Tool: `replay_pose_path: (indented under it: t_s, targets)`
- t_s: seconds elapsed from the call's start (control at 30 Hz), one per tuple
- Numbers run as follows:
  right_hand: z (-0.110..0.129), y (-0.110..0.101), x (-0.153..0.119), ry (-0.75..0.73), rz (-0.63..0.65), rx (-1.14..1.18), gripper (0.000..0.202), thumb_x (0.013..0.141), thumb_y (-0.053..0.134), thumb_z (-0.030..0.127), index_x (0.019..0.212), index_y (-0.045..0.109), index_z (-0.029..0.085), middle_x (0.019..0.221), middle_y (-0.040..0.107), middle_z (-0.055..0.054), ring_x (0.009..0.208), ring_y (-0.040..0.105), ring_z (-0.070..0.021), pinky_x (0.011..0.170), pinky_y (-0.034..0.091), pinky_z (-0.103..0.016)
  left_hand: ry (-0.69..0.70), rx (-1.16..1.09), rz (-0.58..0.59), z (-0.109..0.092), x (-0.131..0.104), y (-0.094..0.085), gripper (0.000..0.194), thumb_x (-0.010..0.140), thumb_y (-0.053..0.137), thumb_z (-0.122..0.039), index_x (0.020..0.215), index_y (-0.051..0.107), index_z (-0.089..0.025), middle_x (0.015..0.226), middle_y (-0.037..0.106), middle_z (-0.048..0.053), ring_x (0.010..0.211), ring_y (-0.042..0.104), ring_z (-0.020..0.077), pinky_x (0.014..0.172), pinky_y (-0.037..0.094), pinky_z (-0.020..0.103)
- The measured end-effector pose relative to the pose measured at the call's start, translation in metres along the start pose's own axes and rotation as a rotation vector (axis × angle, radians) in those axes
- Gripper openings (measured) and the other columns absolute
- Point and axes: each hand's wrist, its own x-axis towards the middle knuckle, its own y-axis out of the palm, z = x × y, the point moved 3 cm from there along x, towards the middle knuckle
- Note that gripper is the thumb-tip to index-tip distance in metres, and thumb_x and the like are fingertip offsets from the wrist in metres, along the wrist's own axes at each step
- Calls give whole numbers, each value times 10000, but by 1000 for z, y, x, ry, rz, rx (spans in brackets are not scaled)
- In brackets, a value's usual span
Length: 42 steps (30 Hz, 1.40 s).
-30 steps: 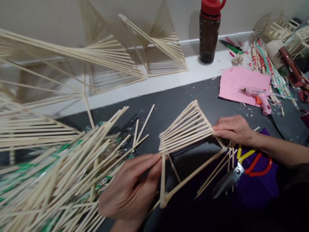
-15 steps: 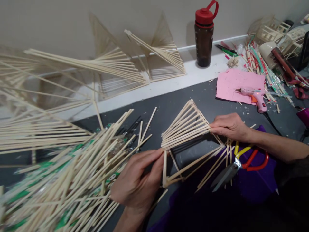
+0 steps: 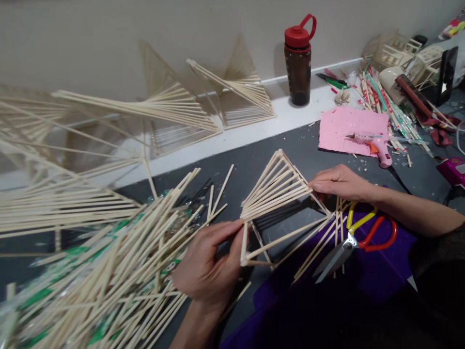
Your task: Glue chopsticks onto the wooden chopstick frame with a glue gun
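A small frame of pale wooden sticks (image 3: 279, 186) is held between both hands over the dark table. Its upper sticks fan out as a slanted surface above an open base. My left hand (image 3: 210, 261) pinches the near left corner with thumb and finger. At the opposite end of the same row, my right hand (image 3: 336, 182) pinches the right corner. Scissors (image 3: 350, 242) with one yellow and one red handle lie below my right hand. Several loose sticks (image 3: 323, 242) lie beside them on purple material (image 3: 385, 232).
A big heap of sticks (image 3: 119, 261) with green wrappers covers the left side. Larger stick structures (image 3: 174, 106) stand along the wall. At the back are a bottle (image 3: 298, 68) with a red lid and a pink glue gun (image 3: 374, 145) on a pink sheet (image 3: 334, 128).
The view has shifted slightly, so the background sits lower and further left. Both hands keep their grip on the stick frame, which has barely changed its tilt.
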Motion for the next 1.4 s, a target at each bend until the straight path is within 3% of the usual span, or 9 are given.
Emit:
replay_pose_path:
  t_s: [0.53,0.9,1.1,1.4]
  targets:
    - [-4,3,0,-72,-88,-63,307,925,568,405,768,677,166,716,624,0,679,539,-83,664,424,-229,-70,-57,-1,5,-3,3,227,794,742,-120,983,727,-246,847,717,14,716,677,152,629,543,288]
    - [4,3,-5,-140,-127,-135,344,959,548,369,720,664,150,655,612,4,602,545,-77,582,403,-207,-130,-52,1,-3,0,5,102,805,730,-172,899,713,-208,811,723,4,668,659,119,574,517,229]
    - [2,2,-8,-133,-114,-171,252,936,605,371,840,735,177,713,660,-16,645,587,-97,588,437,-218,-108,-57,-24,-8,3,4,78,813,712,-161,874,717,-210,784,734,2,685,678,128,635,546,248]
    - [1,3,-11,-106,-132,-167,201,939,609,343,864,765,241,728,697,-23,666,643,-137,600,494,-259,-169,-164,-14,-7,2,3,162,790,732,-107,907,694,-213,785,720,1,666,663,115,578,523,218]
